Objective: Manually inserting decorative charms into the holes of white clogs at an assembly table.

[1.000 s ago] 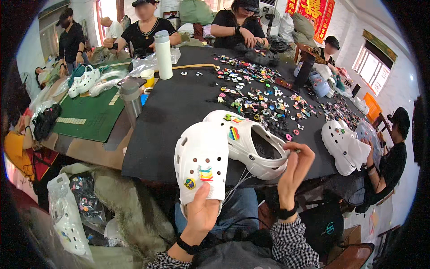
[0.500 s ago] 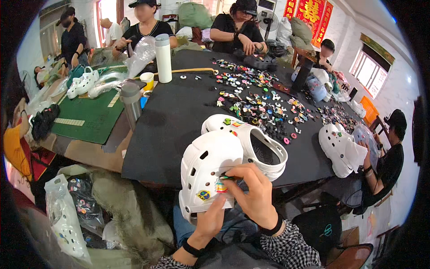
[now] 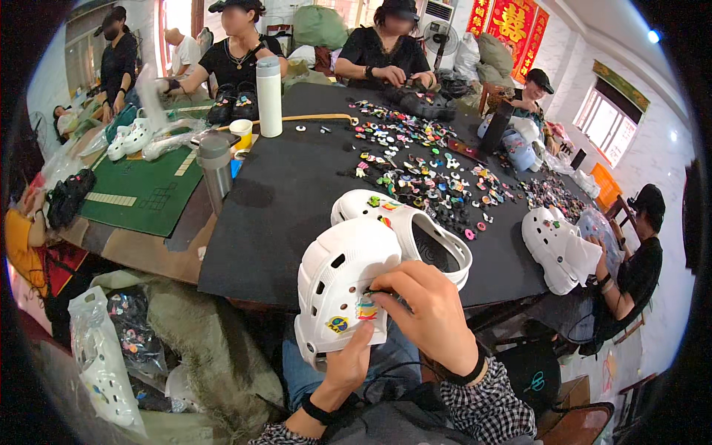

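A white clog is held over my lap at the table's front edge, its holed top turned toward me. My left hand grips it from below, the thumb pressed on the front near a rainbow-coloured charm. A round yellow and blue charm sits beside that one. My right hand pinches at a hole just above the rainbow charm; a small dark piece is between the fingertips, mostly hidden. Behind, a second white clog with a few charms on its top rests on the black table.
Many loose shoe charms spread over the black tabletop. A white bottle, steel tumbler and yellow cup stand at left. Another white clog is at right by a co-worker. Bagged clogs lie in a sack lower left.
My right hand's fingertips have shifted slightly at the hole, and the wrist has swung right. Across the table, a co-worker's arm has moved left with clear plastic, and black clogs now stand there.
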Demonstrator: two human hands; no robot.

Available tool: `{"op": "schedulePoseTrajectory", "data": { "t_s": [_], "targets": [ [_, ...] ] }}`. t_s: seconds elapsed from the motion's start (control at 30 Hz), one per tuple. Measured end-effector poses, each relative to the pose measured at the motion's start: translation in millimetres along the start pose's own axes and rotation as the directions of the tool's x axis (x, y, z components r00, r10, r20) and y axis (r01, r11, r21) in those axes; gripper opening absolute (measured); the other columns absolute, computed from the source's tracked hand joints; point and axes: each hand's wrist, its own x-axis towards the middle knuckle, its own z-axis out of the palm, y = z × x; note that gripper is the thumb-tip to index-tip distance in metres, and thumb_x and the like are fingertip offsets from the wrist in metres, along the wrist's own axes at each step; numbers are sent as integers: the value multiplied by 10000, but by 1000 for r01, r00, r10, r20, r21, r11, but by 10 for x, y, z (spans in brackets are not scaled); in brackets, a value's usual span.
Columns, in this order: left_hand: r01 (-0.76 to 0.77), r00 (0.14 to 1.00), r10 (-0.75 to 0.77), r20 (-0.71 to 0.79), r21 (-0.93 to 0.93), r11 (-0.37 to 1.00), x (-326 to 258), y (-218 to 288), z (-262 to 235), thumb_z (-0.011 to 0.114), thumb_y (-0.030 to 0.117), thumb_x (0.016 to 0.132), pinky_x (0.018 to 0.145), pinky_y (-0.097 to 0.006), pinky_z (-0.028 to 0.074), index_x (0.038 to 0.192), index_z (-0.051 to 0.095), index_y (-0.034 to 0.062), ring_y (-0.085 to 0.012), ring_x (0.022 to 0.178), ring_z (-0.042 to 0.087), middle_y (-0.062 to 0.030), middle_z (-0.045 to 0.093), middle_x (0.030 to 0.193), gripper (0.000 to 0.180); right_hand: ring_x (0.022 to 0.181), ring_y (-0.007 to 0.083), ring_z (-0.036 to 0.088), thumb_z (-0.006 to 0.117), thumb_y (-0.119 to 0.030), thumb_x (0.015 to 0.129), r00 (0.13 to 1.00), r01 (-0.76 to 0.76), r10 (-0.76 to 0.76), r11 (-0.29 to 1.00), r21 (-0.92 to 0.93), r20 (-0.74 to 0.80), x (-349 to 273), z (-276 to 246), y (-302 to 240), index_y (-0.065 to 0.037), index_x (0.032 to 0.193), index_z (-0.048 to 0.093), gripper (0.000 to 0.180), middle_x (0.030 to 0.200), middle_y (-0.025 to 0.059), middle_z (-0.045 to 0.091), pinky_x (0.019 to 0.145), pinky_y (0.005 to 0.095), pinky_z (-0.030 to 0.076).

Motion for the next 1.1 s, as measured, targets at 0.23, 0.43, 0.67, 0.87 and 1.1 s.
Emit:
{"op": "schedulePoseTrajectory", "data": {
  "t_s": [0.23, 0.43, 0.67, 0.87, 1.1],
  "targets": [
    [-14, 1000, 14, 1, 73, 997, 9, -19, 19, 565, -61, 891, 1050, -360, 392, 1375, 385, 32, -213, 1220, 485, -104, 482, 1327, 525, 943, 299, 555, 777, -112, 680, 996, 20, -10, 993, -114, 87, 48, -74, 9, -61, 862, 652, 226, 987, 76, 597, 821, 428, 425],
    [86, 994, -68, -88, 220, 972, -18, -24, -1, 596, -33, 886, 1003, -332, 425, 1317, 460, 13, -192, 1149, 532, -96, 533, 1271, 454, 1342, 429, 313, 851, -195, 591, 993, 102, -87, 977, -187, 85, 259, -245, 97, -93, 1301, 471, 812, 1429, 216, 341, 1061, 494, 324],
    [-25, 999, 33, -38, 202, 979, -43, -77, -79, 589, -17, 893, 974, -316, 434, 1298, 477, 0, -171, 1115, 547, -93, 548, 1257, 421, 1230, 421, 451, 797, -156, 682, 936, 120, -127, 992, 42, 328, 340, -194, 208, -52, 1394, 341, 852, 1378, 229, 387, 1000, 431, 421],
    [-6, 1000, 14, -22, 325, 946, -66, -105, -94, 608, 11, 889, 962, -314, 435, 1285, 487, -6, -168, 1095, 552, -87, 560, 1237, 414, 1154, 399, 495, 800, -132, 668, 937, 140, -135, 990, 8, 323, 346, -259, 217, -58, 1353, 372, 811, 1260, 200, 443, 942, 438, 451],
    [-50, 997, 68, -29, 405, 913, -73, -163, -96, 609, 19, 887, 946, -313, 445, 1278, 492, -11, -166, 1082, 558, -88, 566, 1226, 409, 1101, 364, 519, 823, -129, 611, 957, 134, -93, 981, -137, 275, 304, -195, 143, -80, 1326, 412, 826, 1205, 172, 470, 897, 414, 464]
  ]
}}
